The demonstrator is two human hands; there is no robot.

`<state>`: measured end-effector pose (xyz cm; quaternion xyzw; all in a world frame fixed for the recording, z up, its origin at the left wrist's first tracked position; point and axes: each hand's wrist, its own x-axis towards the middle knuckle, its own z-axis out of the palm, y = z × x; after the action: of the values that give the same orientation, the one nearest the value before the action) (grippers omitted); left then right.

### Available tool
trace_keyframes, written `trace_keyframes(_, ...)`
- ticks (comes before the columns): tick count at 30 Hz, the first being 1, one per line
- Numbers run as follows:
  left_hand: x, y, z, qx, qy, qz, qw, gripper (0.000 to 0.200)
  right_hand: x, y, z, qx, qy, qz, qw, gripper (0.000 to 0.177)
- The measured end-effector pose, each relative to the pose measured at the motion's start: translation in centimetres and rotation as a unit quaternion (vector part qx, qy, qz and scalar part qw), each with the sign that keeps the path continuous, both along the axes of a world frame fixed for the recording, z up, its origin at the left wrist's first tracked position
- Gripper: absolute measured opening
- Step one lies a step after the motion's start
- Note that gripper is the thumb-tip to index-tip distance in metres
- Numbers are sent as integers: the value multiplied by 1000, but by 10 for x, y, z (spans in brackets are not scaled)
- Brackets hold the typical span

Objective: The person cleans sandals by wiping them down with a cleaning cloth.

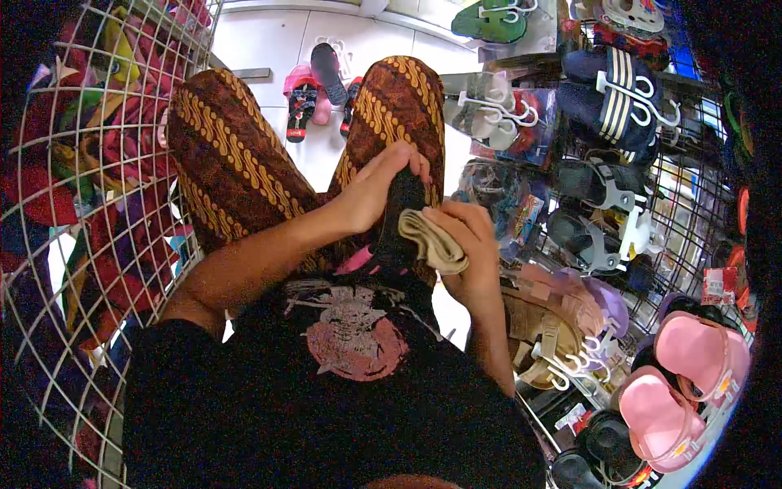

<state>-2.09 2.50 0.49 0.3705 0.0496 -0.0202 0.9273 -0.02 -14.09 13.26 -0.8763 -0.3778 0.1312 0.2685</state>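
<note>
Beyond our black shirt [244, 399]: one dark footwear piece [406, 196], our left hand [380, 186] closed round it, our right hand [470, 244] gripping folded cloth [433, 240] beside; wiping apparently underway, next move wanting steady pressure.

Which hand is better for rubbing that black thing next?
Probably the right hand: it holds the folded beige cloth close beside the black thing, while the left hand is busy gripping that thing.
</note>
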Motion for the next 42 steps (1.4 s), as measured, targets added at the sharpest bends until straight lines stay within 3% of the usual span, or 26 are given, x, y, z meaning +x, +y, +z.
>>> trace_keyframes(3,0,12,1,-88,43,-6,995,35,4,-17,-14,-46,32,-56,997,51)
trace_keyframes(6,12,37,14,-10,-22,38,999,35,5,-30,-46,-24,-29,-110,993,47)
trace_keyframes(7,11,47,23,-39,15,31,999,33,-2,-19,-47,7,25,-190,981,38)
trace_keyframes(10,13,56,36,-94,89,87,988,31,-20,-17,-106,45,-27,-192,980,41)
trace_keyframes(11,8,61,42,-78,157,75,982,30,-26,-20,-131,60,-182,-179,965,44)
trace_keyframes(14,16,64,26,-94,237,8,967,34,-23,-2,-113,121,-95,-227,962,45)
trace_keyframes(16,13,67,31,45,190,41,980,36,-19,-4,-117,134,-116,-221,959,44)
trace_keyframes(18,10,71,25,103,165,25,981,38,-20,-6,-118,128,-122,-226,958,42)
trace_keyframes(20,10,75,3,79,166,-32,982,42,-20,-4,-118,130,-117,-233,957,42)
trace_keyframes(27,6,80,32,233,51,-125,963,76,-20,-12,-124,102,-142,-248,953,45)
trace_keyframes(42,17,68,45,39,113,-140,983,65,-10,-16,-129,103,-145,-223,958,53)
